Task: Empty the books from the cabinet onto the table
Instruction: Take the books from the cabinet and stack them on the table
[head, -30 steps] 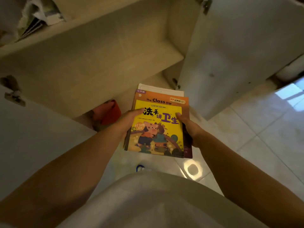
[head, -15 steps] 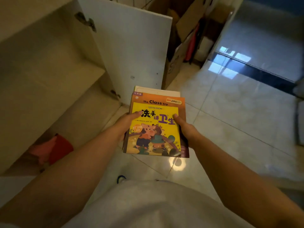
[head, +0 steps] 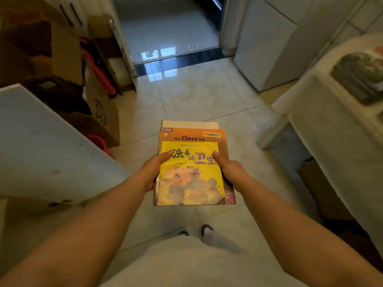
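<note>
Left hand [head: 154, 171] and right hand [head: 229, 170] are gripping opposite sides of the books [head: 191, 168], long axis pointing away, the table [head: 331, 129] lying nearer the right hand

The top book [head: 191, 175] is yellow with purple lettering (cartoon animals beneath), over an orange book [head: 192, 135]. Pale glossy floor tiles [head: 196, 94]; a white cloth covers the bench [head: 335, 129].
</note>
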